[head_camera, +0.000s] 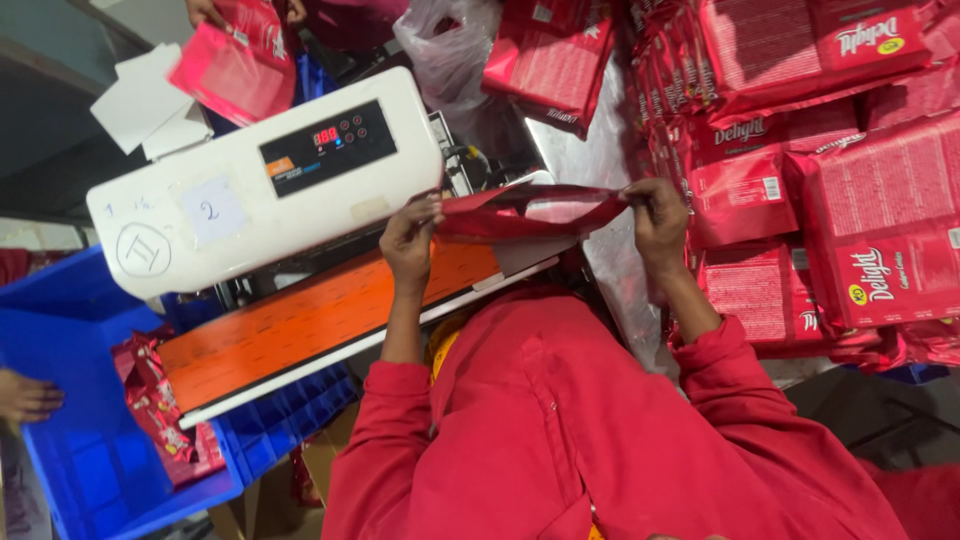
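Head camera view, looking down on a person in a red top whose body fills the lower middle. Both hands hold one flat red pouch (530, 212) stretched between them, just beside the front edge of a white sealing machine (265, 180). The left hand (410, 243) pinches the pouch's end nearest the machine, fingers closed on it; the right hand (660, 222) clamps the far end, thumb side hidden behind the foil. The pouch is seen almost edge-on, so its face cannot be made out. An orange belt (310, 320) runs below the machine, its near end covered by the left forearm. Beyond the right hand, away from the machine, a heap of red packets (830, 170) runs off the frame edge. Below the machine sits a blue crate (70, 400), partly cut off, with another person's fingers (25, 397) at its rim. Above the machine, another hand holds a pink packet (235, 60), cropped at the top.
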